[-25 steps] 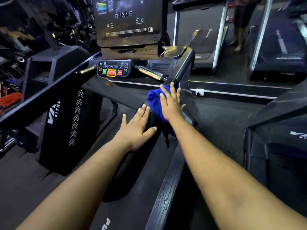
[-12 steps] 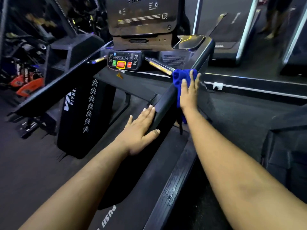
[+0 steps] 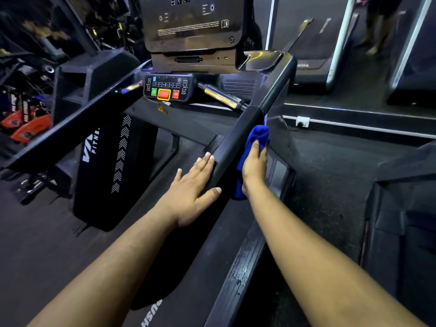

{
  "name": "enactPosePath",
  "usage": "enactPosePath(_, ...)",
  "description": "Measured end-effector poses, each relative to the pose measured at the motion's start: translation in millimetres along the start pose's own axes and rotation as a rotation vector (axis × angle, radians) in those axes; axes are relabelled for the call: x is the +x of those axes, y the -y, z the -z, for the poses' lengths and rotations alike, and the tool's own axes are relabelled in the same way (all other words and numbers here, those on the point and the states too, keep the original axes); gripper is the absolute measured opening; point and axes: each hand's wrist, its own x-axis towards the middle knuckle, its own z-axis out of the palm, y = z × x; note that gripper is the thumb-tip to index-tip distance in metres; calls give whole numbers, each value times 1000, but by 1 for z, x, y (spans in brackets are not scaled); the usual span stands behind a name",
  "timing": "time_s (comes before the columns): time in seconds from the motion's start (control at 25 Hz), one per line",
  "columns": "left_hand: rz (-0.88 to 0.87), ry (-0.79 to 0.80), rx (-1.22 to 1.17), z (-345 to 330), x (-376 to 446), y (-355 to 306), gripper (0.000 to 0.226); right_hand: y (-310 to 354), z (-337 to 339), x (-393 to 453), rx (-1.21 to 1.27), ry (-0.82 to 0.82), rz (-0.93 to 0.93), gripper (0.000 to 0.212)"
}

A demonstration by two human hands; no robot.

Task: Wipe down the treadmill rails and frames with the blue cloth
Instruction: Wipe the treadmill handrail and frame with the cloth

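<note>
The treadmill's right handrail (image 3: 245, 135) is a black bar running from the console down toward me. A blue cloth (image 3: 258, 138) is bunched against the rail's outer right side. My right hand (image 3: 254, 167) presses the cloth onto that side, fingers pointing up along the rail; part of the cloth hangs below the wrist. My left hand (image 3: 193, 187) lies flat on the rail's inner left side with straight fingers and the thumb spread over the top. The left handrail (image 3: 70, 131) slopes along the far left.
The console screen (image 3: 193, 22) and a button panel (image 3: 168, 88) with green and red keys stand ahead. The treadmill belt (image 3: 179, 291) runs below my arms. Other treadmills (image 3: 313, 43) stand at the back right, another machine (image 3: 405, 208) close on the right.
My right hand has slid the blue cloth back down the right rail toward me, from near the console end to its outer side. My left hand stays flat on the rail.
</note>
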Motion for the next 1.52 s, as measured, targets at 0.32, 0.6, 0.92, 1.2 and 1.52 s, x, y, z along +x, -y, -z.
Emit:
enactPosePath(0.32, -8, 2, -2, -2, 3, 4, 90, 36, -6, 2, -255, 80, 456, 65)
enactPosePath(0.6, -27, -40, -110, -5, 2, 7, 92, 14, 3, -55, -449, 218, 709, 55)
enactPosePath(0.92, 35, -253, -216, -3, -32, 14, 88, 67, -8, -14, -903, 239, 595, 50)
enactPosePath(1.2, 83, -260, -364, -13, -116, 45, 84, 6, 1, -184, -778, 270, 766, 43)
enactPosePath(1.52, 220, -238, -652, -33, -210, 59, 106, -34, 3, -317, -855, 274, 771, 62)
